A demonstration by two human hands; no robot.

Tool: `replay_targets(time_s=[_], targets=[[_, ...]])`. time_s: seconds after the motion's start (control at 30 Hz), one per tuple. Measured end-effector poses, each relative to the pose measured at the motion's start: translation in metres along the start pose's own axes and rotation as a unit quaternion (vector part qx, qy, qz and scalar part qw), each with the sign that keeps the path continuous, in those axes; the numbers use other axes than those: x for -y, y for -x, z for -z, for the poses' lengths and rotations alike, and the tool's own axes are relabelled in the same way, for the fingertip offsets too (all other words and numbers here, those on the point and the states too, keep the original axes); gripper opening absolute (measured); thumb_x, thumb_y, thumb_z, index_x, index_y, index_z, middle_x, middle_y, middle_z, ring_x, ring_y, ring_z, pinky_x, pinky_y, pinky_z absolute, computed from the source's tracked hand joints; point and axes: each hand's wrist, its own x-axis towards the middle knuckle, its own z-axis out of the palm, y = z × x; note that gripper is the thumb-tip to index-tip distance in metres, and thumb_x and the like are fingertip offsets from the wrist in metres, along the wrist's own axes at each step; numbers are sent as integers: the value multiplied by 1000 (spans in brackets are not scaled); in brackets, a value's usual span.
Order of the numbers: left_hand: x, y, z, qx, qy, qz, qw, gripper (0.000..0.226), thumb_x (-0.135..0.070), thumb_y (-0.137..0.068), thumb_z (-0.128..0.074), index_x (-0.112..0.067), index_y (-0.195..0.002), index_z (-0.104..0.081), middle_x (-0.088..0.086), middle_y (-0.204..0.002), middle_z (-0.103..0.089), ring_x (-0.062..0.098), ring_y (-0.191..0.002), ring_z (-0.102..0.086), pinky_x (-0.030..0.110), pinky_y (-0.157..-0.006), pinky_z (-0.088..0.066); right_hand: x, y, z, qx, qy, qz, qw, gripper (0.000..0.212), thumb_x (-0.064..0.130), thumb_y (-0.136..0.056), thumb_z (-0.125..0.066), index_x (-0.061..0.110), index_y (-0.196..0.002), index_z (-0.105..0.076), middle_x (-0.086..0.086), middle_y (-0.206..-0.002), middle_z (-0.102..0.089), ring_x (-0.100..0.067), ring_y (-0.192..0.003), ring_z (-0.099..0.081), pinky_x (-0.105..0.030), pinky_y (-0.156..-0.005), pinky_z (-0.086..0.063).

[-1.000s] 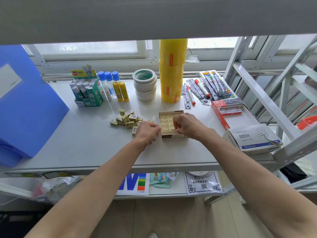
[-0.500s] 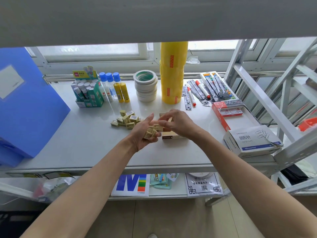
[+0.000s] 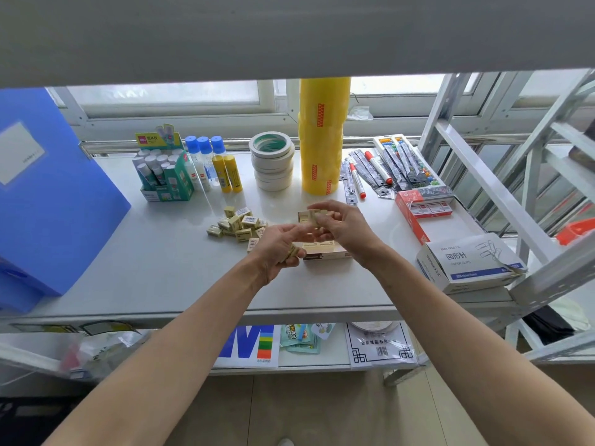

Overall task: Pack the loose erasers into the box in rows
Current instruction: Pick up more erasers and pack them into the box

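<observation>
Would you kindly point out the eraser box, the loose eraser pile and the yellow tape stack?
eraser box [image 3: 325,251], head view, on its near side wall.
loose eraser pile [image 3: 236,225], head view, on the middle erasers.
yellow tape stack [image 3: 322,136], head view, on its front face.

A pale grey table [image 3: 135,272] stood against a row of windows [image 3: 167,94] in white frames, through which soft daylight came. A grey shelf [image 3: 289,30] spanned the view overhead, a white metal rack [image 3: 502,194] slanted up on the right, and a lower shelf [image 3: 315,362] under the table held printed packets. The floor [image 3: 306,410] below was beige, and a blue folder [image 3: 48,194] leaned at the table's left end.
</observation>
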Motion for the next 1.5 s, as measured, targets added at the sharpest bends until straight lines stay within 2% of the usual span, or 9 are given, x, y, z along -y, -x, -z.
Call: replay_targets(time_s=[0.17,0.3,0.43,0.57,0.67,0.73,0.93,1.13,1.5], targets=[[2,-2,-8,-34,-10,-13,999,23,-25,-89,-69,-7,-103,-67,8,-95,-67,9,-49,-49,17,-41,-34,-6,3,7,-27,-2,-24,999,22,13,-89,-67,4,-107,-59,-23,-87,-70,-27,-69,-70,-29,-62,-57],[-1,-5,-10,-47,-22,-8,999,32,-21,-92,-66,4,-111,-65,6,-87,-66,9,-47,-47,17,-39,-32,-10,9,17,-4,112,7,994,36,17,-81,-75,11,-114,-61,-11,-91,-70,-24,-76,-70,-29,-66,-57],[-6,-5,-15,-37,-80,3,996,28,-22,-93,-65,2,-107,-68,6,-83,-66,10,-48,-48,17,-38,-34,-12,10,22,-25,292,98,951,30,12,-78,-77,16,-107,-70,1,-97,-56,-15,-80,-64,-15,-57,-48],[-7,-7,-18,-90,-138,-18,986,16,-21,-93,-65,-6,-95,-67,5,-83,-63,10,-49,-48,20,-43,-36,-15,5,34,-51,370,94,923,25,12,-76,-80,9,-100,-73,-3,-95,-53,-14,-73,-58,-29,-75,-50],[-2,-10,-10,-149,-199,-37,968,17,-22,-92,-65,-8,-102,-66,5,-84,-62,15,-56,-50,25,-47,-39,-16,-1,47,-34,468,65,881,25,13,-78,-77,8,-102,-72,-10,-100,-59,-25,-97,-60,-31,-86,-47],[4,-11,-6,-154,-226,-40,961,22,-20,-92,-66,-6,-109,-63,5,-81,-60,15,-57,-50,26,-47,-38,-15,-3,49,0,507,48,860,24,13,-79,-75,10,-103,-71,-10,-104,-60,-26,-104,-58,-26,-82,-40],[17,-17,-4,-142,-266,-8,953,40,-20,-91,-67,-5,-127,-58,3,-81,-59,16,-59,-51,26,-49,-41,-11,-9,39,44,563,47,824,20,7,-79,-71,12,-98,-70,-7,-109,-58,-24,-99,-57,-25,-79,-40],[19,-21,-5,-146,-287,-2,947,35,-19,-87,-69,-12,-121,-62,5,-76,-64,17,-57,-54,25,-50,-42,-13,-12,31,60,590,55,803,21,4,-83,-65,10,-102,-62,-11,-112,-59,-28,-98,-58,-35,-84,-48],[19,-17,-4,-154,-303,-18,940,24,-25,-92,-64,-12,-112,-64,4,-81,-63,16,-58,-54,24,-51,-42,-17,-9,33,48,574,58,815,16,-2,-79,-57,9,-81,-68,-9,-96,-64,-27,-88,-60,-28,-72,-44]])
